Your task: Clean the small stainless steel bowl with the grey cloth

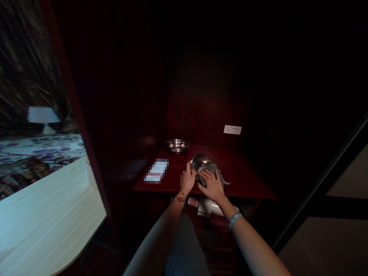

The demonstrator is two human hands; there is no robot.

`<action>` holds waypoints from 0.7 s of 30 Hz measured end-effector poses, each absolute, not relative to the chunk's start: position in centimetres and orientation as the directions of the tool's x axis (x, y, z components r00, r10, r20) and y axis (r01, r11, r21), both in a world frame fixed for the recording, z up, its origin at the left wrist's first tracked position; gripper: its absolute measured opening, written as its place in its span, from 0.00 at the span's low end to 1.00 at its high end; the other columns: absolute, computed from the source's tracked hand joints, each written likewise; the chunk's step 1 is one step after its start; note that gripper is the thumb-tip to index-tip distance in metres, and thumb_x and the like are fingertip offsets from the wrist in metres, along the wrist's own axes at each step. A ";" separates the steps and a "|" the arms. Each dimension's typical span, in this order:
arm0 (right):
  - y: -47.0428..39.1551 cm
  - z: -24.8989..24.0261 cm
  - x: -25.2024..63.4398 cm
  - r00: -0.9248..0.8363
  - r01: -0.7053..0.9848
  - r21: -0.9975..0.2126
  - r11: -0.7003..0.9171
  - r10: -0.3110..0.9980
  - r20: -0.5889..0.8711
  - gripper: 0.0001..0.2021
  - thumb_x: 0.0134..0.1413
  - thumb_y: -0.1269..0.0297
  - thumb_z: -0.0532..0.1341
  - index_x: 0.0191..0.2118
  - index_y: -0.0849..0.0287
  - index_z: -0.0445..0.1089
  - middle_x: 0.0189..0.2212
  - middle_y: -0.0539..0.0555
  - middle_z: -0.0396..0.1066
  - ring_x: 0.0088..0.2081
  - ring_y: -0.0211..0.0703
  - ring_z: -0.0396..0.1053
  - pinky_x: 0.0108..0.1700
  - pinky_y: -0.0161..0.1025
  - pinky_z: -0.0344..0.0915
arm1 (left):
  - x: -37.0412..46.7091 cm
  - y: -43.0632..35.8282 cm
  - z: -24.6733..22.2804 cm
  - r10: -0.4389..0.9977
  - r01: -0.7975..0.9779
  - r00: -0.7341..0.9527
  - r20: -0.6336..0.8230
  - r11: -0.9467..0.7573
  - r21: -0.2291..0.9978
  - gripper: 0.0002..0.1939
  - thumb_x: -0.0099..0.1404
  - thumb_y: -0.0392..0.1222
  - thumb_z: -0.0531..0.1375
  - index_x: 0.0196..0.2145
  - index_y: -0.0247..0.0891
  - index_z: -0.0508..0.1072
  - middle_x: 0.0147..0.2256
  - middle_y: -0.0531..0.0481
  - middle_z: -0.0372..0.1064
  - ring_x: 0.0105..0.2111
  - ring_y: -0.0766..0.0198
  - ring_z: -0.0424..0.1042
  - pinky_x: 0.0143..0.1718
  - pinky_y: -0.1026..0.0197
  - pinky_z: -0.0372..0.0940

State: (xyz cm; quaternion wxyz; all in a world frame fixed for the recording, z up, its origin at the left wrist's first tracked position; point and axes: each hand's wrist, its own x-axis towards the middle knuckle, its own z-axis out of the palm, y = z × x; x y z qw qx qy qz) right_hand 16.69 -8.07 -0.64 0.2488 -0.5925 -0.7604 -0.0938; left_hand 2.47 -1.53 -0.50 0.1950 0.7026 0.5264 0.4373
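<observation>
A shiny metal bowl stands tilted near the front of the dark red shelf, its opening partly facing me. My left hand grips it at the left side, thumb by the rim. On the right, my right hand presses a grey cloth against the bowl's near right edge, fingers bent over the fabric. The cloth hides part of the bowl, and a frayed end hangs out to the right. Farther back on the left sits a second metal dish, apart from both hands.
A blurred-out pale rectangular item lies on the shelf at left. White and pink items lie on a lower shelf under my wrists. A socket panel is on the back wall. A light wooden tabletop and a lamp are to the left.
</observation>
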 end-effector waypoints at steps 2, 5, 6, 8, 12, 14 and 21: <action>-8.0 -0.7 16.7 -0.171 0.951 -0.148 0.272 0.858 0.484 0.26 0.59 0.51 0.55 0.61 0.52 0.62 0.59 0.54 0.65 0.63 0.52 0.55 0.67 0.59 0.30 | 2.6 -1.8 -0.3 0.919 0.593 0.048 0.390 -0.341 0.730 0.24 0.69 0.50 0.48 0.59 0.38 0.57 0.41 0.39 0.75 0.38 0.54 0.75 0.42 0.57 0.63; -7.8 -0.8 16.9 -0.176 0.951 -0.146 0.273 0.865 0.469 0.27 0.59 0.50 0.54 0.62 0.54 0.61 0.59 0.55 0.65 0.62 0.52 0.57 0.67 0.58 0.32 | 2.8 -2.1 -0.1 0.891 0.631 0.130 0.435 -0.413 0.657 0.30 0.65 0.56 0.54 0.58 0.36 0.56 0.44 0.36 0.74 0.44 0.51 0.74 0.46 0.55 0.61; -7.8 -0.8 17.0 -0.180 0.950 -0.147 0.276 0.868 0.463 0.28 0.59 0.49 0.54 0.62 0.55 0.61 0.59 0.56 0.65 0.62 0.52 0.57 0.67 0.58 0.34 | 2.9 -2.2 -0.2 0.879 0.641 0.165 0.447 -0.441 0.629 0.31 0.64 0.56 0.55 0.59 0.36 0.56 0.45 0.35 0.73 0.45 0.50 0.73 0.48 0.54 0.61; -7.8 -0.8 17.1 -0.194 0.946 -0.149 0.287 0.872 0.450 0.28 0.59 0.49 0.54 0.62 0.55 0.60 0.60 0.56 0.64 0.62 0.52 0.57 0.67 0.56 0.36 | 3.0 -2.1 -0.3 0.872 0.654 0.201 0.445 -0.458 0.602 0.32 0.64 0.54 0.55 0.60 0.35 0.55 0.45 0.34 0.72 0.47 0.50 0.72 0.49 0.53 0.60; -7.8 -0.6 17.3 -0.248 0.933 -0.140 0.332 0.873 0.420 0.29 0.59 0.50 0.55 0.64 0.53 0.58 0.60 0.54 0.63 0.62 0.50 0.58 0.67 0.55 0.36 | 3.0 -1.6 -0.8 0.890 0.637 0.167 0.424 -0.426 0.642 0.29 0.65 0.45 0.53 0.62 0.35 0.56 0.44 0.35 0.73 0.46 0.51 0.73 0.49 0.53 0.60; -7.9 -0.5 17.2 -0.265 0.929 -0.131 0.346 0.869 0.417 0.28 0.60 0.50 0.54 0.64 0.51 0.57 0.60 0.53 0.63 0.61 0.49 0.59 0.67 0.55 0.34 | 2.8 -1.3 -1.0 0.890 0.584 0.136 0.435 -0.426 0.691 0.29 0.64 0.41 0.54 0.62 0.36 0.57 0.44 0.37 0.73 0.44 0.53 0.73 0.48 0.55 0.62; -7.9 -0.1 17.1 -0.238 0.938 -0.115 0.326 0.850 0.469 0.23 0.62 0.51 0.52 0.61 0.49 0.62 0.57 0.51 0.68 0.60 0.50 0.59 0.67 0.57 0.30 | 2.4 -0.2 -1.2 0.875 0.328 0.093 0.474 -0.477 0.816 0.21 0.61 0.37 0.55 0.52 0.39 0.69 0.40 0.46 0.76 0.37 0.60 0.74 0.41 0.61 0.66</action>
